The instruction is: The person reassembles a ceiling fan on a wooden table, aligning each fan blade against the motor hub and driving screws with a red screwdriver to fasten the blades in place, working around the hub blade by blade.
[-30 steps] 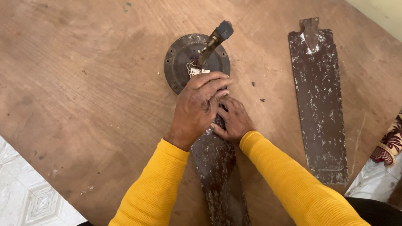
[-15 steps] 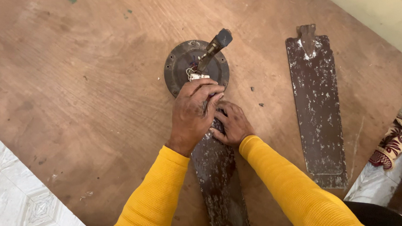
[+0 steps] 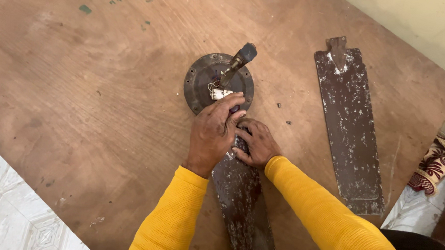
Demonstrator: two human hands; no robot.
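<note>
On the brown wooden surface (image 3: 79,97), a worn fan blade (image 3: 242,200) is lying lengthwise between both yellow sleeves, its far end meeting the round motor hub (image 3: 202,83). A second blade (image 3: 350,128) is lying well apart to the right. Left hand (image 3: 214,134) is pressing down on the blade's end at the hub, its grip closed over it. Right hand (image 3: 256,143) is pinching the same end, fingers curled together on the blade.

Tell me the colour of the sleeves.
Bright yellow sleeves, seen in the head view, the only one.
</note>
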